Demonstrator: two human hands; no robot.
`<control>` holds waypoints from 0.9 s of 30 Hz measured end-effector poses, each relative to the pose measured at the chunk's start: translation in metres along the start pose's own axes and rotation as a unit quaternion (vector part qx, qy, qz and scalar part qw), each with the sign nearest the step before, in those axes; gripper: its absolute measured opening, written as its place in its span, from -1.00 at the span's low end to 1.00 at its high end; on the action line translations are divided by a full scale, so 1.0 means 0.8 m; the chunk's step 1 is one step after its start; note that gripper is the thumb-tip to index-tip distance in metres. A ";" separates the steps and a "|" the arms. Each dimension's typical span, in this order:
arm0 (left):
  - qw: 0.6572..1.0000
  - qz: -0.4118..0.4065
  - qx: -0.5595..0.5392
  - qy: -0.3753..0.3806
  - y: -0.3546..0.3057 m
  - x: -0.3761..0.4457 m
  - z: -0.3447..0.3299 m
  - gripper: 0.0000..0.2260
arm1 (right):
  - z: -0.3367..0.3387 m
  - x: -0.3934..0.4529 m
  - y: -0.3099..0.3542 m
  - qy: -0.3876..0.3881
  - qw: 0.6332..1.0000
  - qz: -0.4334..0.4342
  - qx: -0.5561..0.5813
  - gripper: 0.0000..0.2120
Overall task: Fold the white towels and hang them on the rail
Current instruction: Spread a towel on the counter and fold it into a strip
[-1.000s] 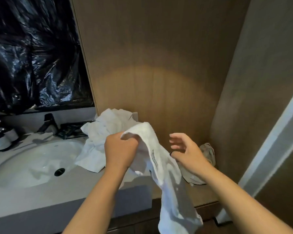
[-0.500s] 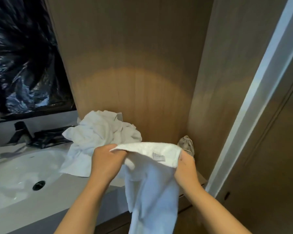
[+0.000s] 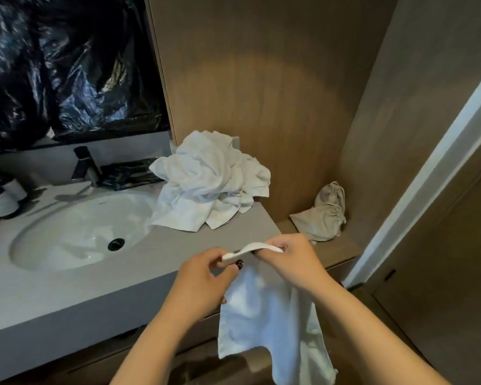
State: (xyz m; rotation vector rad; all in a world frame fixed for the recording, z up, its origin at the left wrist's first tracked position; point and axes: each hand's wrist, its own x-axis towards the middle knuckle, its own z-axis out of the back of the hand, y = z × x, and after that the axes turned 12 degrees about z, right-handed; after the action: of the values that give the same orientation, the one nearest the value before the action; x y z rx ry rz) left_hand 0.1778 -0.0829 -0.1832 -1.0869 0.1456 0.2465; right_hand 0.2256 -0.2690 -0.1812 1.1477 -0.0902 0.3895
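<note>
With the pile heaped far on the tabletop, the towel hangs near its edge, pinched by left hand and right hand; uneven corners risk a crooked fold, or a slip.

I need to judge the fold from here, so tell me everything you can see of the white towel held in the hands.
The white towel looks like soft terry cloth. The left hand and right hand pinch its top hem, which arches between them just off the front edge of the grey counter. The rest hangs limp and creased below the hands, its lower edge uneven. Nothing else visibly touches it.
</note>
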 end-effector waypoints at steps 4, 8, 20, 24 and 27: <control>0.999 -0.019 0.015 -0.038 0.008 -0.012 0.000 -0.76 | -0.008 -0.001 0.008 0.068 0.998 0.017 -0.009 -0.65; 0.996 -0.010 -0.084 -0.041 -0.003 -0.010 -0.003 -0.80 | -0.007 0.003 0.017 0.095 0.995 0.027 -0.015 -0.87; 0.913 0.049 -0.405 0.014 -0.090 0.009 -0.055 -0.77 | 0.105 -0.015 0.023 0.079 0.992 0.023 0.092 -0.60; 0.864 0.056 -0.501 -0.026 -0.108 0.019 -0.057 -0.85 | 0.123 -0.024 -0.002 0.046 0.993 0.003 0.105 -0.59; 0.829 0.058 -0.551 -0.069 -0.105 0.031 -0.043 -0.86 | 0.136 -0.026 -0.021 0.044 0.996 -0.005 0.082 -0.54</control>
State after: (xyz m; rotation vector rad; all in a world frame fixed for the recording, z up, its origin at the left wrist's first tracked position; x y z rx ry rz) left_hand 0.2242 -0.1474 -0.1330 -2.2148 -0.0901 0.5528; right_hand 0.2260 -0.3780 -0.1562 1.2909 0.0263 0.4441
